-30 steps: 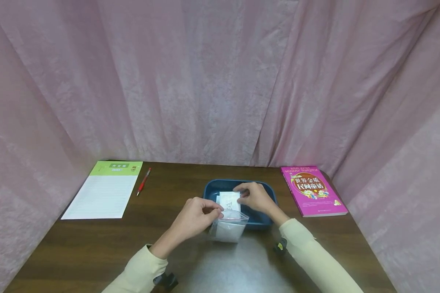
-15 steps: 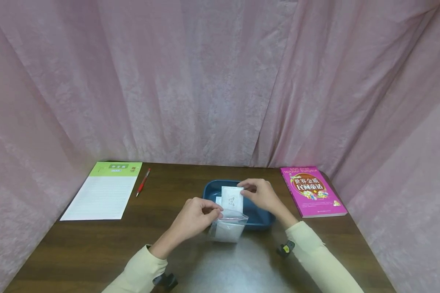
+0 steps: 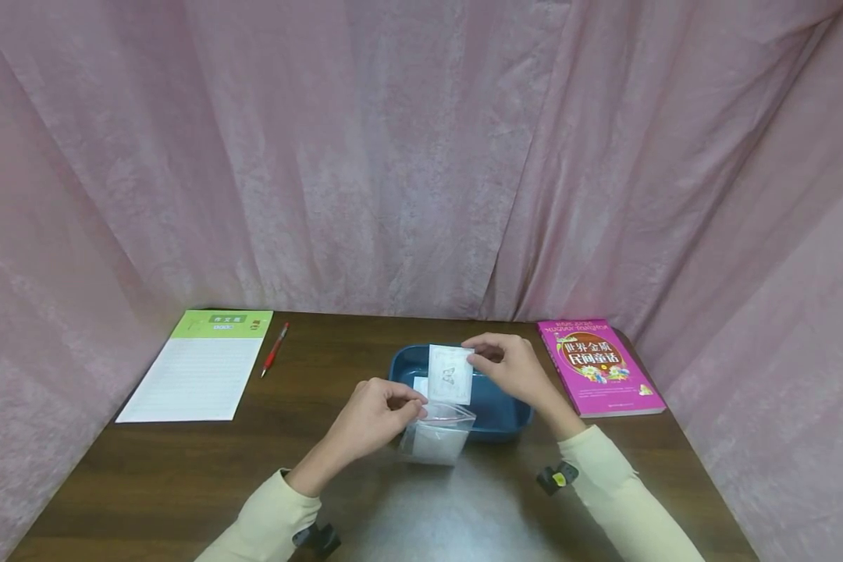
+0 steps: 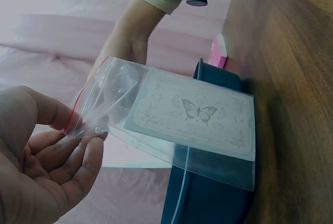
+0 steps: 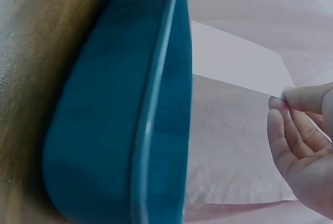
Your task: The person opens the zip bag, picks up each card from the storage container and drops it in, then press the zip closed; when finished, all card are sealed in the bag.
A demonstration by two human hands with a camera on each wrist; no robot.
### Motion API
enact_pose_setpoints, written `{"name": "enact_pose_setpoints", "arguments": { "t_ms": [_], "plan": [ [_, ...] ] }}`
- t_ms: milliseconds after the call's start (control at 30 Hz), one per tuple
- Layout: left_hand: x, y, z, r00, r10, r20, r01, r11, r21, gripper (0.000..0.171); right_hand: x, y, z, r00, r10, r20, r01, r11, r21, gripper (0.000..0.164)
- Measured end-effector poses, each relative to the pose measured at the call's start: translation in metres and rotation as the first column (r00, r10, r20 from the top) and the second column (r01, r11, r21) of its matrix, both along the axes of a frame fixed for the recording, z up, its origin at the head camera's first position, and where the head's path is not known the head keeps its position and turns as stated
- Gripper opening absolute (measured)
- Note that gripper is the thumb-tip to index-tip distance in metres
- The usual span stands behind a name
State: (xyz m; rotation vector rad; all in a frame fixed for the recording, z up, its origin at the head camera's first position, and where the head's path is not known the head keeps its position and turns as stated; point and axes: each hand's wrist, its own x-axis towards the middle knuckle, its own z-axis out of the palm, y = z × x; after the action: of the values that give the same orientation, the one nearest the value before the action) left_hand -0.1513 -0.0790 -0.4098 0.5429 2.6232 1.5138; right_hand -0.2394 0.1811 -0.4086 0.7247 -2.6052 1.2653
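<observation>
My left hand (image 3: 372,414) pinches the top edge of a clear zip-lock bag (image 3: 438,441) with a red seal line. Inside the bag lies a pale card printed with a butterfly (image 4: 195,114), plain in the left wrist view. Between thumb and fingertips my right hand (image 3: 509,365) pinches a corner of another white card (image 3: 451,375), which also bears a small butterfly print. This card is upright above a blue plastic tray (image 3: 509,425), just beyond the bag's mouth. Part of a further white piece (image 3: 420,385) shows behind the held card, in the tray.
On the table's left lie a lined writing pad (image 3: 193,378) with a green header and a red pen (image 3: 275,351). A pink book (image 3: 600,367) lies at the right. Pink curtains (image 3: 421,156) close off the back and sides of the wooden table (image 3: 147,484).
My right hand has risen and moved right, lifting the white card up out of the tray area. The left hand and the bag have stayed almost in place.
</observation>
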Motion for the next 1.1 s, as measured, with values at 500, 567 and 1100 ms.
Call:
{"name": "enact_pose_setpoints", "arguments": {
  "t_ms": [500, 567, 1100],
  "plan": [
    [-0.001, 0.001, -0.003, 1.000, 0.009, -0.013, -0.009, 1.000, -0.005, 0.016, 0.017, 0.002, 0.025, 0.997, -0.001, -0.076, -0.001, 1.000, -0.029, 0.020],
    [-0.001, 0.001, -0.003, 1.000, 0.009, -0.015, -0.009, 1.000, -0.004, 0.016, 0.019, 0.002, 0.027, 0.997, -0.007, -0.081, 0.005, 0.999, -0.032, 0.020],
    [-0.001, 0.004, -0.004, 1.000, 0.028, -0.011, -0.028, 1.000, -0.004, 0.014, 0.043, 0.004, 0.055, 0.979, -0.046, -0.199, 0.026, 0.995, -0.101, 0.021]
  ]
}}
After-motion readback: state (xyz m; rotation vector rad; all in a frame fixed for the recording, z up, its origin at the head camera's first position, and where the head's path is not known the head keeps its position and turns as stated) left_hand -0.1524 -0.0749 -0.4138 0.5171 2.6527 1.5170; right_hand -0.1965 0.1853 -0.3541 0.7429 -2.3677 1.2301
